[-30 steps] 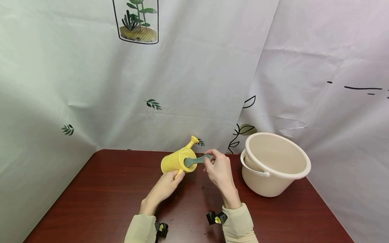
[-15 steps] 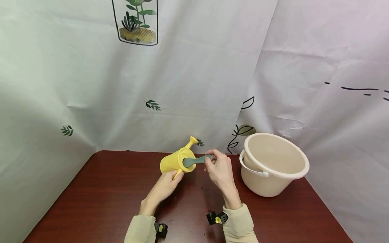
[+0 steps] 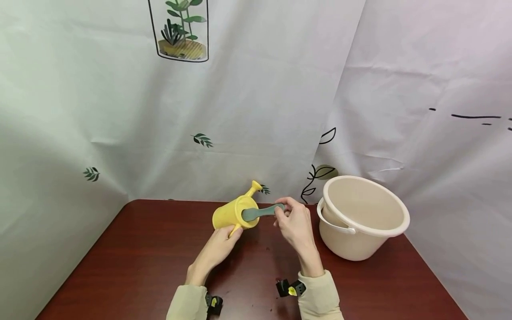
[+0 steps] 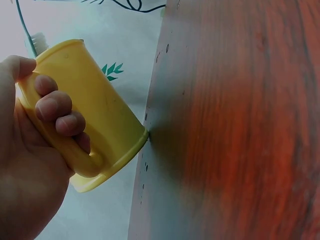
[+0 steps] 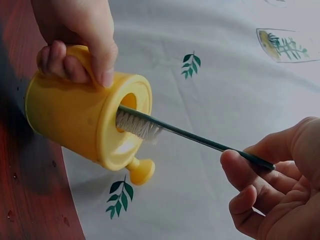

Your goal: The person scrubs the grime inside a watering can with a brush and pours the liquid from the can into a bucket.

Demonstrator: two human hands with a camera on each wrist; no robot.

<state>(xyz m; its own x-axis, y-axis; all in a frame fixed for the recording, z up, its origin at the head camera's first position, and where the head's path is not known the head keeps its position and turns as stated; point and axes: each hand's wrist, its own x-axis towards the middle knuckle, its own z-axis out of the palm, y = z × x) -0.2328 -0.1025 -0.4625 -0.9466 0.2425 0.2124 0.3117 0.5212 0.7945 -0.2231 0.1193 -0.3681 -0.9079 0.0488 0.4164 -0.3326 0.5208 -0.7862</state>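
A yellow watering can (image 3: 228, 215) is tipped with its round opening facing right and its spout pointing up and back. My left hand (image 3: 218, 246) grips the can's handle, fingers curled through it in the left wrist view. Between thumb and fingers, my right hand (image 3: 295, 223) pinches the handle end of a grey-green brush (image 3: 262, 212). In the right wrist view the white bristles (image 5: 137, 125) sit partly inside the can's opening, some of them outside the rim. The brush's front tip is hidden inside the can.
On the right of the dark red-brown table (image 3: 132, 253) stands a cream bucket (image 3: 352, 242) with a white carrying handle; a cream basin (image 3: 366, 204) rests tilted in its top. A white cloth (image 3: 260, 111) printed with leaves hangs behind the table. Small drops lie on the tabletop.
My right hand has shifted slightly right, drawing the brush a little outward from the can. The watering can and left hand stay nearly where they were.
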